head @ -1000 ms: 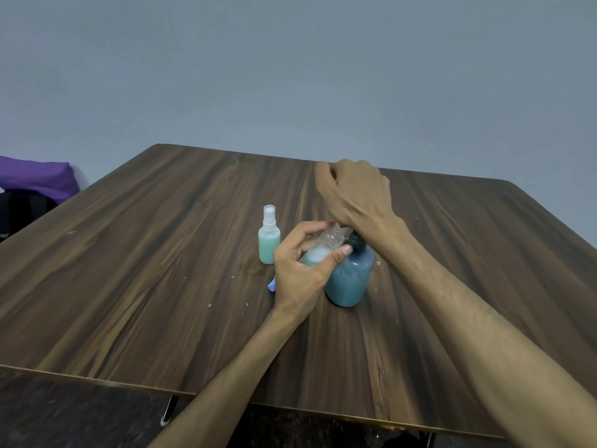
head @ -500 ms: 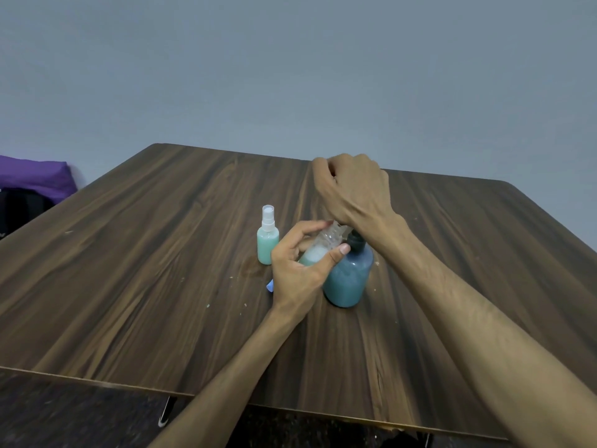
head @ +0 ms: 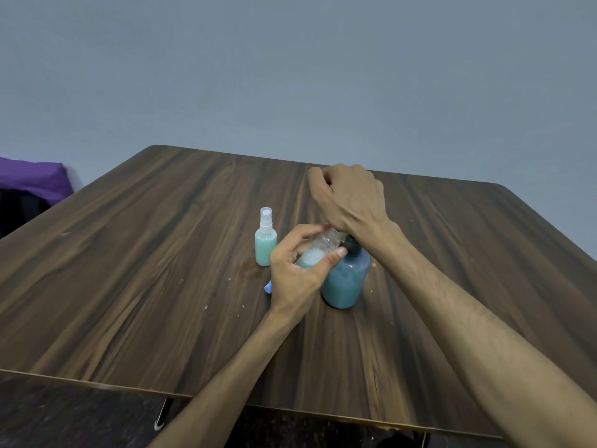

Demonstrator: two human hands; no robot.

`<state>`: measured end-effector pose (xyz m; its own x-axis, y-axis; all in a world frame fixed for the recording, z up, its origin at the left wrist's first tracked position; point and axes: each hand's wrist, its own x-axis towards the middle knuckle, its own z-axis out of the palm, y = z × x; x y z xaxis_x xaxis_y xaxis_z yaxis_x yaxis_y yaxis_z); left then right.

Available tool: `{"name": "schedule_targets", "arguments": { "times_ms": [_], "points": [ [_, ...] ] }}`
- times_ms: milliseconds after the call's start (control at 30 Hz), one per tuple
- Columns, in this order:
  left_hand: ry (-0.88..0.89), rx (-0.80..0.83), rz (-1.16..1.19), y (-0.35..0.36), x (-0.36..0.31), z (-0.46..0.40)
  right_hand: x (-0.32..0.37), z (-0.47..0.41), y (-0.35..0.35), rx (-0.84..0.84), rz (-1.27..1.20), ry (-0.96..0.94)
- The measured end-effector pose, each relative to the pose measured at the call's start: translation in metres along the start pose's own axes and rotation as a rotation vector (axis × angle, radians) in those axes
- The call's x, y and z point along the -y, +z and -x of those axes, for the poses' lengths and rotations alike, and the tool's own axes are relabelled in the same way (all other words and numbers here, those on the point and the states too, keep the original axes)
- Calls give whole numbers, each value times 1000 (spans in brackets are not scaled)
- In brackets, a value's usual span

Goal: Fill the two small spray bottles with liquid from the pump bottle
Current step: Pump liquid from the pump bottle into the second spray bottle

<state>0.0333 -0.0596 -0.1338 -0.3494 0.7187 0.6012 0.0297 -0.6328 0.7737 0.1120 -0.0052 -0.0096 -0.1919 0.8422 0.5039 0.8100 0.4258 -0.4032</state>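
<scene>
I look down at the brown wooden bench and I see the job is about half done. One small spray bottle stands on its own to the left, a little apart from my hands. It is full of green liquid almost up to its neck, and its white spray top is on. I think that one is finished.

My left hand is wrapped around the second small bottle. This one is clear and has no top on. I hold it tilted, with its open mouth pointing up toward the pump. It has some pale green liquid and white foam in the bottom part, but the upper part looks empty. So it needs more.

The pump bottle stands on the bench, touching my left hand. It is round and still has plenty of blue-green liquid in it. My right hand is curled into a loose fist over the pump top. The wrist hides the pump head, so I cannot tell just how it presses.

A small blue thing peeks out beside my left hand. It may be the missing top, but I cannot be sure.

What is left, I think: fill the clear bottle up and put its top back on.
</scene>
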Motion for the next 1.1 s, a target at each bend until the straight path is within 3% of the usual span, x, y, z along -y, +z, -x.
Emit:
{"name": "schedule_targets", "arguments": {
  "times_ms": [300,700,833,967,1100],
  "points": [
    [8,15,-21,-1,3,-2,-3,-2,5,33,27,15],
    [-19,9,4,-1,1,0,-1,-3,1,-63,-13,-24],
    [-21,21,-10,0,2,-1,-4,-3,4,-11,9,5],
    [-2,6,1,-1,1,0,-4,-2,2,-86,-36,-17],
    [-12,16,-6,0,1,0,-2,-1,4,-24,17,-30]
  ]
}}
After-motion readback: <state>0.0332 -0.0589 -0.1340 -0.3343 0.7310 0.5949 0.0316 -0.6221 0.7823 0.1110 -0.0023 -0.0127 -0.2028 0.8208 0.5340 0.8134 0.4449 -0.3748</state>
